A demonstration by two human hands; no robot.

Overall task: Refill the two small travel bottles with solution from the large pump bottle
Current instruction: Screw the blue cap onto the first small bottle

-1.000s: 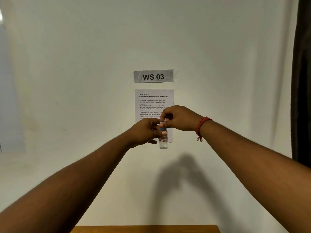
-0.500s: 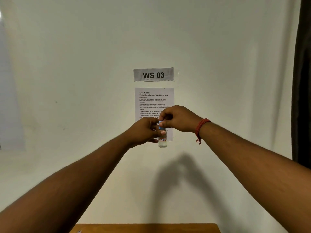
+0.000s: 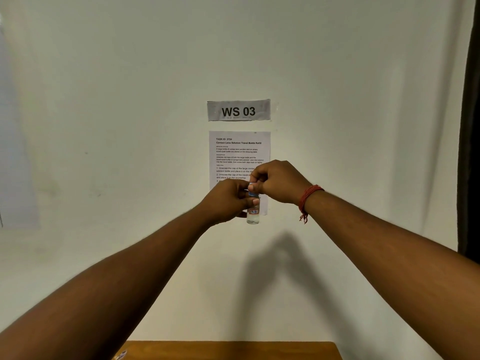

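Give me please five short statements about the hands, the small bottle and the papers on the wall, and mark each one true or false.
1. The left hand grips the body of the small travel bottle. True.
2. The right hand pinches the bottle's blue cap. True.
3. The bottle stands on the wooden table. False: it is held in the air, high above the table.
4. The sign on the wall reads "WS 05". False: it reads "WS 03".
5. A red thread bracelet is on the left wrist. False: it is on the right wrist.
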